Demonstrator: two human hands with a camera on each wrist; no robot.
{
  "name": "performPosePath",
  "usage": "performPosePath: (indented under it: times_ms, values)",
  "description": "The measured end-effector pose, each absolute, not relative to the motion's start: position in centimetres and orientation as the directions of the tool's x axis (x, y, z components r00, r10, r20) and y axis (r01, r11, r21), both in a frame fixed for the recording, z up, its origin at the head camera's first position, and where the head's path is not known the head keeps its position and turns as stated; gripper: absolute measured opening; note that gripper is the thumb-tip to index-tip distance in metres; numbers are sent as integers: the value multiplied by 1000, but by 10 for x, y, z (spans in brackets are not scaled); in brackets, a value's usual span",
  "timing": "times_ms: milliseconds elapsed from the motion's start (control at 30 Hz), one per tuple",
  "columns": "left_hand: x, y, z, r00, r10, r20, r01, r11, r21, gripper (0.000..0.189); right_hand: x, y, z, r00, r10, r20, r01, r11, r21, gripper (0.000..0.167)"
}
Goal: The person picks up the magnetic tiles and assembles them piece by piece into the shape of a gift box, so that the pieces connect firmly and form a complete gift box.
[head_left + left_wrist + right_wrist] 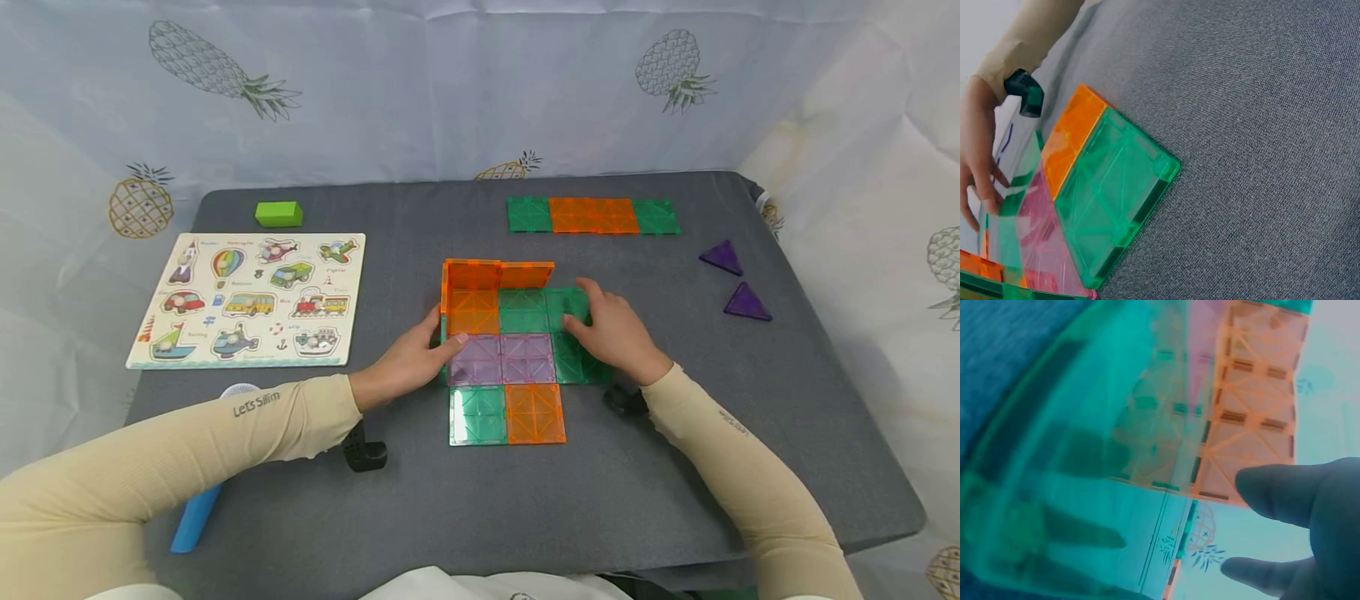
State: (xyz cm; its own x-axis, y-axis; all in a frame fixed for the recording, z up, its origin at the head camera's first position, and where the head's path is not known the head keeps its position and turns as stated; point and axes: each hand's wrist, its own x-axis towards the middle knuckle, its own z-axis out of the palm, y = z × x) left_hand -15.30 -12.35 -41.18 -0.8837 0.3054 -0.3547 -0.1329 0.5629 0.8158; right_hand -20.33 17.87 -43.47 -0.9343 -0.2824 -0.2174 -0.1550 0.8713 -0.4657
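Note:
Translucent magnetic tiles form a flat base with purple tiles (477, 360) in the middle and an orange tile (536, 414) and a green tile (1113, 181) at the near edge. Upright orange tiles (472, 273) stand along the back and left. My left hand (408, 354) pinches the upright wall on the left, thumb inside and fingers outside. Over the green tiles (573, 358) on the right hovers my right hand (618, 333), its thumb and fingers spread; whether they touch is unclear. Seen close in the right wrist view, a green tile (1079, 481) is blurred.
Behind the structure lies a row of green and orange tiles (592, 215). Two purple triangles (738, 302) are at right. A vehicle puzzle board (247, 300) and a green block (278, 214) sit at left. Below the left sleeve shows a blue handle (197, 521).

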Motion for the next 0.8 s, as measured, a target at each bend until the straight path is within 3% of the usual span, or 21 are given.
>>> performPosePath:
  times_ms: [167, 367, 500, 700, 800]
  values:
    - [-153, -124, -413, -878, 307, -367, -153, 547, 823, 75, -202, 183, -426, -953, -231, -195, -65, 786, -614, 68]
    - [-153, -123, -414, -879, 306, -365, -163, 528, 834, 73, -198, 174, -413, -956, -279, -88, -92, 574, -814, 62]
    - [-153, -122, -416, -880, 309, -360, -161, 518, 840, 72, -199, 163, -411, -944, -327, -50, -138, 528, -838, 61]
    - [-153, -122, -417, -881, 319, -349, -146, 519, 842, 72, -201, 161, -414, -950, -309, -39, -149, 561, -814, 62]
    - [-153, -122, -417, -881, 324, -344, -141, 513, 846, 72, -197, 163, -414, -953, -299, 37, -219, 603, -767, 61]
